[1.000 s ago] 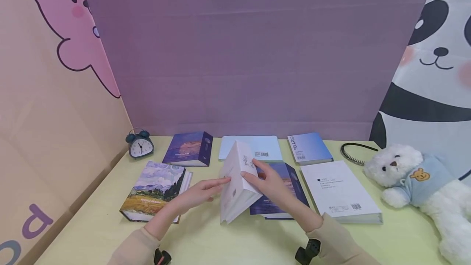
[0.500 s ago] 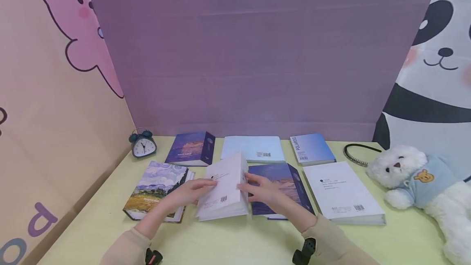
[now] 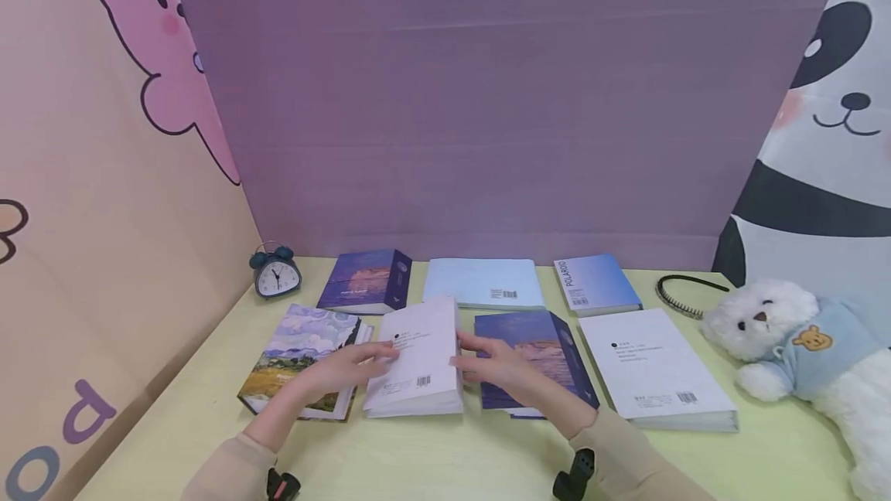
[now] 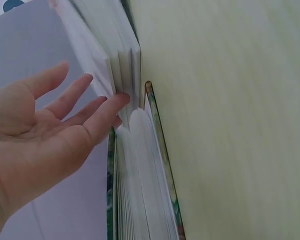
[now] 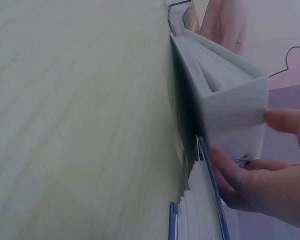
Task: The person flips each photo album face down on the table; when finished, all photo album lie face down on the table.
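A thick white photo album [image 3: 418, 362] lies back cover up at the middle of the table, a barcode showing, its spine to the right. In the right wrist view its spine side stands slightly above the tabletop. My right hand [image 3: 497, 366] holds that spine side between thumb and fingers. At the album's left edge is my left hand [image 3: 348, 369], its fingers spread and loosely extended; in the left wrist view its fingertips [image 4: 122, 97] touch or nearly touch the page edges. A landscape-painting photo album [image 3: 299, 354] lies directly left, and a purple-blue photo album [image 3: 529, 362] to the right.
Another white album [image 3: 654, 362] lies farther right. Along the back are a purple album [image 3: 365, 281], a light blue album [image 3: 483, 281] and a blue Polaroid album [image 3: 599, 281]. An alarm clock [image 3: 277, 273], a black headband [image 3: 678, 304] and a plush bear [image 3: 786, 346] stand at the sides.
The white album has gone from standing tilted to lying almost flat, shifting left beside the landscape album. Both hands have followed it; the left has loosened to spread fingers.
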Motion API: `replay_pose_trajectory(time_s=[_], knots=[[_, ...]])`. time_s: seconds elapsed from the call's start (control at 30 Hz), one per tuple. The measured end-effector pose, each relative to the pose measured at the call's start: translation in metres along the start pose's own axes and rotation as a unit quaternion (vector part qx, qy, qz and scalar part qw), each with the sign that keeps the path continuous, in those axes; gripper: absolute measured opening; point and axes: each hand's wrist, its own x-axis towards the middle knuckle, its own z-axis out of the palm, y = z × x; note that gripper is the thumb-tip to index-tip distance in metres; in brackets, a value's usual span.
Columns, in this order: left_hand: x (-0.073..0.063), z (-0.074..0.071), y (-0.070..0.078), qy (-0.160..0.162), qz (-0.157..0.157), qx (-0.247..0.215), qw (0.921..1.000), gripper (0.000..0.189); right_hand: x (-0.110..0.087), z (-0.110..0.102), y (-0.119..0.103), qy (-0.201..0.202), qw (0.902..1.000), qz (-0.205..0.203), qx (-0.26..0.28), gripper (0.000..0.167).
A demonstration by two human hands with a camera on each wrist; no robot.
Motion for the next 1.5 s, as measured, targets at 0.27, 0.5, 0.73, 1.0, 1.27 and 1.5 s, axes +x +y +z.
replay_pose_trajectory(time_s=[0.27,0.5,0.73,1.0,1.27,1.5], knots=[[-0.001,-0.003,0.000,-0.031,-0.008,-0.032,0.9990,0.046,-0.002,0.002,-0.001,0.014,0.9986,0.012,-0.050,0.065],[0.003,-0.003,0.001,-0.047,-0.008,-0.059,0.9972,0.045,-0.002,0.004,-0.003,0.005,0.9996,0.011,-0.026,0.067],[0.004,0.000,0.008,-0.036,-0.019,-0.055,0.9976,0.044,0.001,0.006,-0.001,0.022,0.9996,0.018,-0.011,0.068],[0.001,0.001,0.008,-0.052,-0.026,-0.061,0.9964,0.046,0.002,0.007,0.003,0.023,0.9996,0.019,-0.002,0.068],[0.003,0.001,0.003,-0.052,-0.028,-0.051,0.9969,0.046,0.001,0.007,0.002,0.018,0.9997,0.013,-0.010,0.067],[0.003,-0.003,0.000,-0.044,0.012,0.010,0.9989,0.044,-0.001,0.008,0.002,0.071,0.9944,-0.001,-0.078,0.061]])
